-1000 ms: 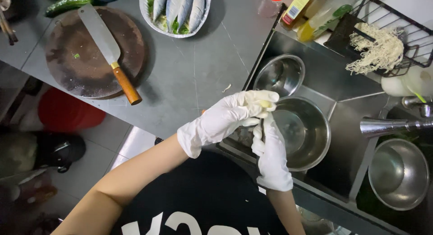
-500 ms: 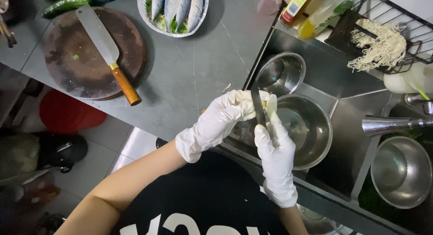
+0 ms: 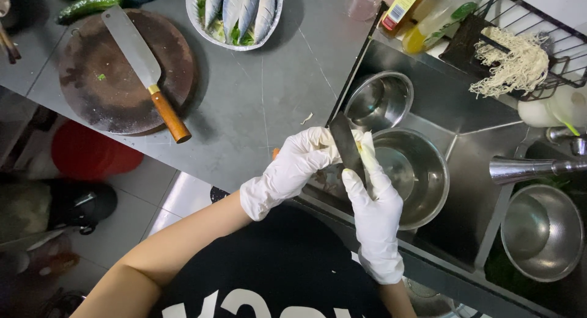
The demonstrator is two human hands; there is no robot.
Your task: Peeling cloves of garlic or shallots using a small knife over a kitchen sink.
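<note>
Your gloved right hand grips a dark knife, blade pointing toward 12 o'clock. Your gloved left hand pinches a pale stalk against the blade, above the sink's steel bowl. At 10 o'clock on the worktop, a cleaver rests on the round board.

A grey steel counter adjoins a sunken metal sink above a pale tiled floor
</note>
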